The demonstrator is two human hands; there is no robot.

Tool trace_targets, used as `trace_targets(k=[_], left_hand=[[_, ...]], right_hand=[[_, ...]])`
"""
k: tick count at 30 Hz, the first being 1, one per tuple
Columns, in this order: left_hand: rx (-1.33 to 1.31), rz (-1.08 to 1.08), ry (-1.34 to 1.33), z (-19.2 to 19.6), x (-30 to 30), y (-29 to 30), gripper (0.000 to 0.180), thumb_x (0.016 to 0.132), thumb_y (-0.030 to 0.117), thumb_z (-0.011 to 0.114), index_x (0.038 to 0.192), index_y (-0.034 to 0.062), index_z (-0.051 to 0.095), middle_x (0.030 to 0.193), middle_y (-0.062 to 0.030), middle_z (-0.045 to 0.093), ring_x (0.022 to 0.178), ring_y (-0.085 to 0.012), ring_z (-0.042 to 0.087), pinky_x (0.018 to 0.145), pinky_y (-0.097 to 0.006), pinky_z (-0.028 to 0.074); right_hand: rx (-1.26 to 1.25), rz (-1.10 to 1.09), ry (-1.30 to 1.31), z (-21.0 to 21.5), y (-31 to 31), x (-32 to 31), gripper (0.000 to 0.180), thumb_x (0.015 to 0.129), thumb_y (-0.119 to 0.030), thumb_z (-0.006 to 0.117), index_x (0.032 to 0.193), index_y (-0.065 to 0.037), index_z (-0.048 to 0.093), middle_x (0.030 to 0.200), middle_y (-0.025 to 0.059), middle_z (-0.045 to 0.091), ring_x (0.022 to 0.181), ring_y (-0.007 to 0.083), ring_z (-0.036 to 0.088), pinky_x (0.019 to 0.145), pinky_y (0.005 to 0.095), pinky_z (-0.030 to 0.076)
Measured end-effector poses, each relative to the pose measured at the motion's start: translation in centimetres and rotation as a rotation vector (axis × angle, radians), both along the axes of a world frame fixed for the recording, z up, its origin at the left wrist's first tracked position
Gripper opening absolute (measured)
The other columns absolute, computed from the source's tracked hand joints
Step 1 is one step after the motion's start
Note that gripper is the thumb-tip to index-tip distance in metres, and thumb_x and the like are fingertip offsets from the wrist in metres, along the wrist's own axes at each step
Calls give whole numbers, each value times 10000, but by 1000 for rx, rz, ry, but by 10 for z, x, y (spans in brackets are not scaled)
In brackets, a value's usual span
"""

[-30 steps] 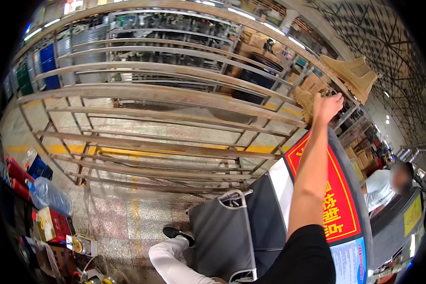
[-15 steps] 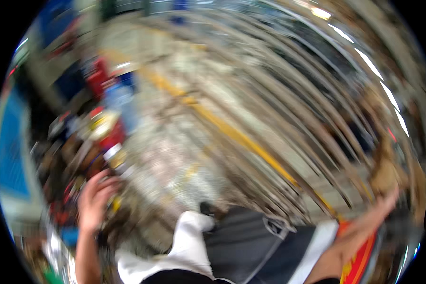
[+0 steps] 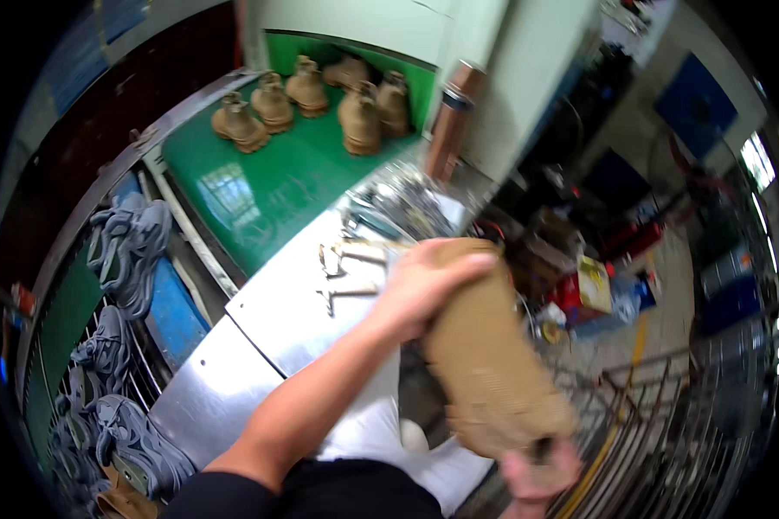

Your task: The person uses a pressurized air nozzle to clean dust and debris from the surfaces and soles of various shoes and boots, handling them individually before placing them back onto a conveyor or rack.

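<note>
A tan shoe (image 3: 493, 346) is held up in front of me, its ribbed sole side facing the camera. My left hand (image 3: 428, 285) is closed around its upper end, with the thumb across the shoe. At the lower end my right hand (image 3: 541, 476) grips it beside a dark opening; these fingers are partly blurred. The shoe is over the right edge of a metal worktable (image 3: 225, 363). Left of my left hand, two hammers (image 3: 355, 288) lie on the tabletop.
Several tan shoes (image 3: 359, 121) stand on a green conveyor belt (image 3: 268, 195) ahead. Tools (image 3: 398, 203) are heaped beside a copper-coloured flask (image 3: 454, 121). Grey shoes (image 3: 138, 441) sit on a rack at left. A metal rack (image 3: 666, 441) and a red-yellow box (image 3: 584, 294) are at right.
The view has swung from the racks to the worktable and conveyor. My left hand was empty with fingers apart, my right arm stretched to the right; now both hands hold the tan shoe.
</note>
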State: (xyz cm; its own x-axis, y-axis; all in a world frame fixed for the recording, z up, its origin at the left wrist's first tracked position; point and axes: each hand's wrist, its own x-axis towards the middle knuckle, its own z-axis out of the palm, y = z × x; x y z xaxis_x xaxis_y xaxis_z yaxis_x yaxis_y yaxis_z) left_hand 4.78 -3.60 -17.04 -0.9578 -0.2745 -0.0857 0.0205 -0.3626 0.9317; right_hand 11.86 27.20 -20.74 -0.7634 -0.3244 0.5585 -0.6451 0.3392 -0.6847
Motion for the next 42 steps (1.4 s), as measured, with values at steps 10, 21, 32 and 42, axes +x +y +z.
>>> trace_targets(k=[10,21,32,42], left_hand=[[-231,824,425,-6,214,-194,705,701,255,823,1258,-14,486,1116,-107,620,1008,-175,605,909,-307,475],[-564,731,283,4,214,-216,779,646,578,787,1093,-18,559,1020,-125,630,910,-188,632,816,-326,525],[-507,836,245,-10,211,-235,787,686,568,779,1151,-19,537,993,-57,604,888,-123,613,779,-257,504],[-361,855,256,-33,208,-260,683,713,480,765,1138,-17,571,1003,-67,635,900,-145,618,823,-290,501]], right_hand=[[593,874,320,-51,-305,-97,460,709,54,568,1165,-4,566,1152,207,571,1108,382,538,950,404,438],[24,797,-159,-28,-310,-80,405,667,1,592,1070,3,624,773,105,568,684,239,574,642,302,473],[-250,1150,-300,19,-335,-43,487,751,-51,564,1218,86,535,806,192,669,639,223,658,609,318,546],[-187,991,-352,13,-360,-31,383,737,-18,616,1109,73,626,887,191,690,607,204,656,579,283,510]])
